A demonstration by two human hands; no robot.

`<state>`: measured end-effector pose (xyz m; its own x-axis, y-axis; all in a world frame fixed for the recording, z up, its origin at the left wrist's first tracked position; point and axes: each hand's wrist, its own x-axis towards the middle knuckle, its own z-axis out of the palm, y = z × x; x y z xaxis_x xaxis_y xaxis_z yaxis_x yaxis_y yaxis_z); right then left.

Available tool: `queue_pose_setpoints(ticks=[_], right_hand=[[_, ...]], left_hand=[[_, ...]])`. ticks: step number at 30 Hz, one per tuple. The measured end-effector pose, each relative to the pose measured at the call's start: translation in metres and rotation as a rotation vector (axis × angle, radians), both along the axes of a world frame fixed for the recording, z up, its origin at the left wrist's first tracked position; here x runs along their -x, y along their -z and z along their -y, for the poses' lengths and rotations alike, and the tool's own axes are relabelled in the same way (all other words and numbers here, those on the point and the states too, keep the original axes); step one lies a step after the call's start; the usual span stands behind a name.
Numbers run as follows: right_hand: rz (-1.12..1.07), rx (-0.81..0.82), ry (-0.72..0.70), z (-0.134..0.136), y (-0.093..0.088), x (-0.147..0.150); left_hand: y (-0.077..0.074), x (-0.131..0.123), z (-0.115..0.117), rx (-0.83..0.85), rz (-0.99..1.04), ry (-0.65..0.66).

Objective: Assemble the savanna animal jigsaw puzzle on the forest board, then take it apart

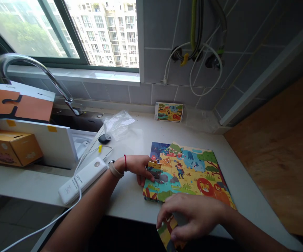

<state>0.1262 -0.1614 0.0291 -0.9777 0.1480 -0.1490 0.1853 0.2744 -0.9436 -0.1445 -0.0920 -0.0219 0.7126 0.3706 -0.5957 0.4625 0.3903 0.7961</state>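
Observation:
On the white counter lies a colourful animal jigsaw puzzle (190, 171), with elephants, lions and a small figure on it. My left hand (140, 167) is at its left edge, closed on a puzzle piece (154, 166) that looks slightly raised over the hippo area. Closer to me, my right hand (193, 213) grips another puzzle piece (165, 233) in green, brown and yellow, below the counter's front edge. Whether it is one piece or a few, I cannot tell. Part of the puzzle's front edge is hidden behind my right hand.
A small picture card (169, 112) leans at the wall. Left of the puzzle are a clear plastic bag (120, 124), a dark oval object (104, 139) and a white power bank (83, 180) with a cable. Boxes (15, 147) crowd the sink under a faucet (36, 59).

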Motion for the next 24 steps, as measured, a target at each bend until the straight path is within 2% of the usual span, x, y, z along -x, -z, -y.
queue_pose_setpoints(ticks=[3, 7, 14, 19, 22, 24], right_hand=[[0.025, -0.057, 0.041, -0.011, 0.017, 0.0], [0.047, -0.015, 0.11, -0.029, 0.033, 0.0], [0.016, 0.073, 0.244, -0.033, 0.044, -0.002], [0.018, 0.296, 0.396, -0.03, 0.04, -0.004], [-0.074, 0.535, 0.473, -0.03, 0.045, -0.003], [-0.18, 0.649, 0.595, -0.032, 0.052, -0.001]], left_hand=[[-0.005, 0.0, 0.0, -0.02, -0.028, -0.071], [-0.008, 0.0, -0.002, -0.031, -0.035, -0.104], [-0.011, 0.002, -0.001, -0.014, -0.001, -0.103], [-0.022, 0.007, -0.002, -0.033, 0.036, -0.087], [-0.019, 0.005, -0.006, -0.077, 0.057, -0.241], [-0.015, 0.002, -0.008, -0.118, 0.08, -0.378]])
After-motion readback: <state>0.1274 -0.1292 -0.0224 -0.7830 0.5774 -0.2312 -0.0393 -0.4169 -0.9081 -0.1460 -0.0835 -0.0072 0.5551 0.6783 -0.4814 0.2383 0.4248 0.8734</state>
